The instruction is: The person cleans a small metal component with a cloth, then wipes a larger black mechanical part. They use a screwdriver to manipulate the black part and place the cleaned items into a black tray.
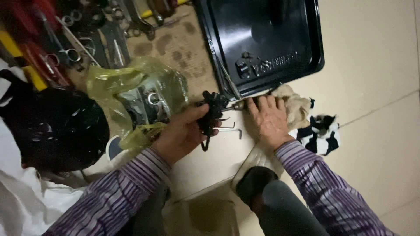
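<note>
Gripping a black tool [213, 114] mid-frame, the left hand [183, 133] is closed; the right hand [270, 120] presses spread beside the tray [306, 52], work unfinished.

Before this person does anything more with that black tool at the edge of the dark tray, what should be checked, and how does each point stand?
1. Left hand grips black handled tool: ok.
2. Right hand flat on the floor beside the glossy black metal tray: ok.
3. Tool tip seated on the tray edge: cannot tell, too dark.
4. Bent silver hex key within reach between the hands: ok.
5. Yellow plastic bag crowding the left hand: not ok.
</note>
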